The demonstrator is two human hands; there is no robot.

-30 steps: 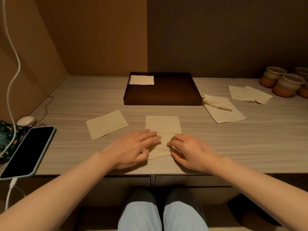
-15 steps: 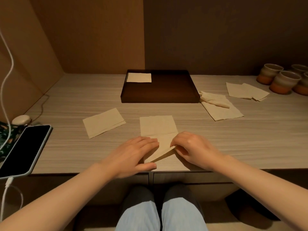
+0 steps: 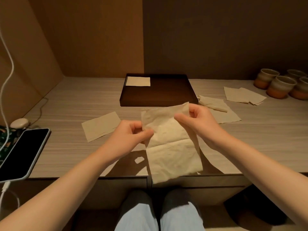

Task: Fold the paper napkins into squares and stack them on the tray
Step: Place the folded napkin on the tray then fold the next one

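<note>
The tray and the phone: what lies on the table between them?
In the head view, one folded napkin lies between the tray and the phone.

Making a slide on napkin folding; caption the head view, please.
Both hands, left hand and right hand, pinch an opened paper napkin above the table edge.

No legible text anywhere.

The napkin was soft, creased matt paper; the tray dark smooth wood; the table pale woodgrain — the phone screen glossy black.
</note>
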